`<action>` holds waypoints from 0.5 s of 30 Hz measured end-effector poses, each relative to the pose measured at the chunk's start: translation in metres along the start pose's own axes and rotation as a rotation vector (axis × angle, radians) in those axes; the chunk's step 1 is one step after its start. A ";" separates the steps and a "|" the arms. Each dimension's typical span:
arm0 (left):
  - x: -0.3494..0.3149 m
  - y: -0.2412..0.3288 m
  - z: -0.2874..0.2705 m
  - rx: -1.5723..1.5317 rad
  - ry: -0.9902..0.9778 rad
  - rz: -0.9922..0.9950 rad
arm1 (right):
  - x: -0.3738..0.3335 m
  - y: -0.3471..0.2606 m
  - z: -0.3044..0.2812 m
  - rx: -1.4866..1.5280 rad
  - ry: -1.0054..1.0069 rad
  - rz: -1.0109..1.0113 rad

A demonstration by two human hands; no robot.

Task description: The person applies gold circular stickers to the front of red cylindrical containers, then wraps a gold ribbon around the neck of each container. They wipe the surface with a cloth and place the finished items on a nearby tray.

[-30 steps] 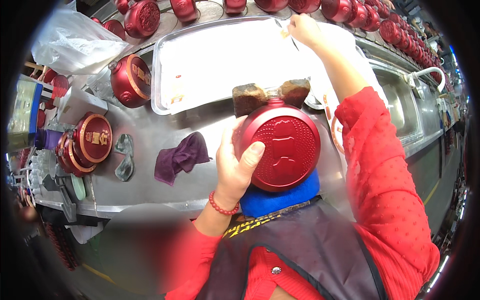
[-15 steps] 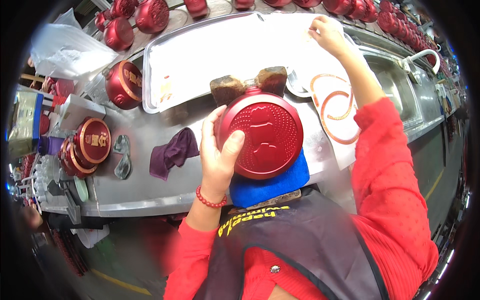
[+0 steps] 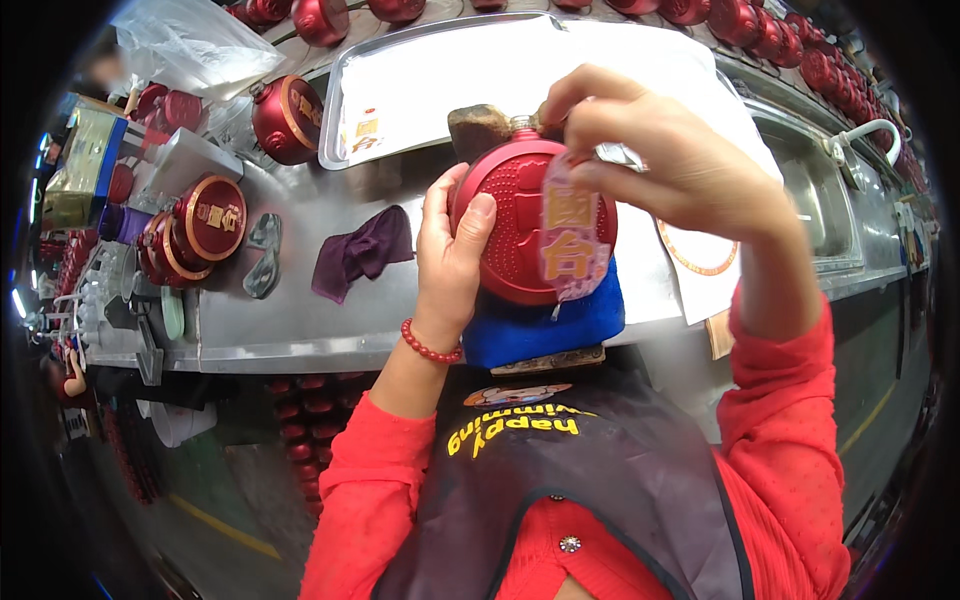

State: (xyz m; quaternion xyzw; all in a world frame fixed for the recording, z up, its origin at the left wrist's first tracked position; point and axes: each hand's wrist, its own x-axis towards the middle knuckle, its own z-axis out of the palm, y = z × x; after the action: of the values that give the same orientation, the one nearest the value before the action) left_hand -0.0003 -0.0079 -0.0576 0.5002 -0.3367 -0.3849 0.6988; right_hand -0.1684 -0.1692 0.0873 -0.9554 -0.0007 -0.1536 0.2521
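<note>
A round red bottle (image 3: 510, 220) with raised dots and a short neck lies face up on a blue pad (image 3: 545, 330). My left hand (image 3: 450, 240) grips its left side, thumb over the front. From the fingers of my right hand (image 3: 640, 150) hangs a clear film decal (image 3: 570, 235) with gold characters, pinched at its top. It hangs over the bottle's right part; whether it touches the surface I cannot tell. Behind the neck stands a dark, worn holder (image 3: 478, 130), partly hidden by my right hand.
White sheets fill a metal tray (image 3: 335, 120) at the back. Left are a purple cloth (image 3: 365, 252), a clear plastic piece (image 3: 263, 258) and finished red bottles (image 3: 212, 218). A sheet with an orange ring (image 3: 700, 262) lies right, near a sink (image 3: 800, 190) and tap (image 3: 868, 135).
My right hand has come back from the white sheets to the bottle, now with a gold-lettered film decal in its fingers. My left hand still holds the bottle.
</note>
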 end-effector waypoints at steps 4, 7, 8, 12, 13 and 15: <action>-0.019 0.006 0.002 0.483 0.064 0.290 | 0.002 0.015 0.050 -0.147 0.142 0.008; -0.031 0.008 0.007 0.879 0.050 0.459 | -0.003 0.019 0.058 -0.157 0.154 0.052; -0.032 0.008 0.009 0.873 0.045 0.447 | -0.004 0.019 0.058 -0.163 0.173 0.044; -0.033 0.010 0.013 0.935 0.056 0.441 | -0.004 0.016 0.057 -0.165 0.189 0.046; -0.033 0.010 0.014 0.940 0.056 0.439 | -0.003 0.016 0.058 -0.165 0.197 0.041; -0.033 0.012 0.015 0.955 0.057 0.441 | -0.003 0.016 0.060 -0.164 0.205 0.042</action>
State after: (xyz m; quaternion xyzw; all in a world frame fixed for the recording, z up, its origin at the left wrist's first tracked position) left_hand -0.0261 0.0166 -0.0450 0.6904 -0.5528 -0.0188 0.4663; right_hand -0.1525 -0.1544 0.0294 -0.9519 0.0578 -0.2449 0.1749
